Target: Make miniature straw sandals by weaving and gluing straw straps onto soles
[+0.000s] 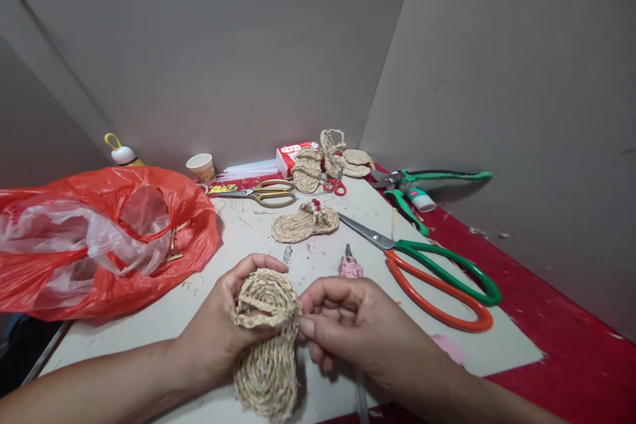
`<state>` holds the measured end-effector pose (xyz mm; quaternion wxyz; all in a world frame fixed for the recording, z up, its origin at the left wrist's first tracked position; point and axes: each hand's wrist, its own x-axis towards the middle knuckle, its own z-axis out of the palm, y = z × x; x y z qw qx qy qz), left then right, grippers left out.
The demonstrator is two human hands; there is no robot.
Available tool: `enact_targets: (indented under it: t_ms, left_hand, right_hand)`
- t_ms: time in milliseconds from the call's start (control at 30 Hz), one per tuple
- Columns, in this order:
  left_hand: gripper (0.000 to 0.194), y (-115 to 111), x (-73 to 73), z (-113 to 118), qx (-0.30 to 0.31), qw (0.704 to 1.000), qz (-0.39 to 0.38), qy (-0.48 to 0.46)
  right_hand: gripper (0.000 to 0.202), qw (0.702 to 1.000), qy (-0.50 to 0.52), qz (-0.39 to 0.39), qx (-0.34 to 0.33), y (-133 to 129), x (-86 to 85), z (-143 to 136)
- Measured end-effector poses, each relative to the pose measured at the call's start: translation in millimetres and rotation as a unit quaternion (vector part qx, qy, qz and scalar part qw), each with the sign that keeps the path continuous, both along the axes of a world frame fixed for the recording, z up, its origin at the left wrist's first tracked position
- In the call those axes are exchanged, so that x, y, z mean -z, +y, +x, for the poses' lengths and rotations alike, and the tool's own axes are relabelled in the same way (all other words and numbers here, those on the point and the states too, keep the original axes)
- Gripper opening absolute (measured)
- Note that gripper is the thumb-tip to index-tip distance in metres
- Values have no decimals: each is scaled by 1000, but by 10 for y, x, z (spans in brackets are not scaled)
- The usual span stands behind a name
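A small woven straw slipper [268, 371] is held up in front of me, its strap end upward. My left hand [223, 318] wraps round its left side, with fingers behind the toe part. My right hand [342, 324] pinches at the right edge, where the strap meets the sole; whether a strand lies between thumb and forefinger is too small to tell. Just beyond the right hand lies a glue gun [350, 266] with a pinkish nozzle cover, partly hidden by the hand. Another straw slipper [304, 224] with red and white beads on its strap rests farther back.
Large scissors [442, 271] with green and orange handles lie at right, near green-handled shears [432, 176]. Brass-coloured scissors [271, 193], small red scissors [335, 186], a paper cup [201, 167] and more straw slippers [307, 171] stand along the back. A red plastic bag [193, 245] fills the left.
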<state>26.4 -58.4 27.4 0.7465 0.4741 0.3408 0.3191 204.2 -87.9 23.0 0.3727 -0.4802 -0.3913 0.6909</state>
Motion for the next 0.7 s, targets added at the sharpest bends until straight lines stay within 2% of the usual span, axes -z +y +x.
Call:
enact_targets:
  t_ms: [200,433,700]
  left_hand:
    - [45,-5,-28,32,-19,1000,-15,-4]
    - [49,-16,-9,51,-25,998,16,58]
    - [49,-2,-19,32,-13,1000,11,24]
  right_hand:
    - [18,999,34,5,-19,29,37,22]
    - [10,998,-39,28,37,-9,15,-30]
    - [12,1000,-16,-4,4,-5,-13,1]
